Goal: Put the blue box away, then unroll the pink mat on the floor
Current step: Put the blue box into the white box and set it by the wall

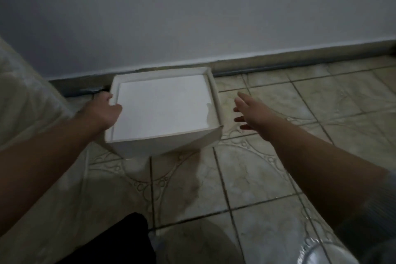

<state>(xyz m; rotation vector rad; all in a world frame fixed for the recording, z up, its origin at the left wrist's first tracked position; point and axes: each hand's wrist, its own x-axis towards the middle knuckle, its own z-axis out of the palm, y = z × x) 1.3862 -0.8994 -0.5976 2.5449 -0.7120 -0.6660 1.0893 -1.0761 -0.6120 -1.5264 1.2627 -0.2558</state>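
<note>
A box [162, 109] sits on the tiled floor against the base of the wall; in this dim light it looks white, with a flat white sheet filling its open top. My left hand [102, 109] grips the box's left rim, fingers curled over the edge. My right hand [250, 111] hovers a little to the right of the box, fingers spread, touching nothing. No pink mat is in view.
A pale wall [192, 17] with a dark skirting strip runs behind the box. A light cloth-covered bulk [23, 96] stands at the left. Patterned floor tiles [289, 156] stretch to the right and front. A dark trouser leg [120, 242] shows at the bottom.
</note>
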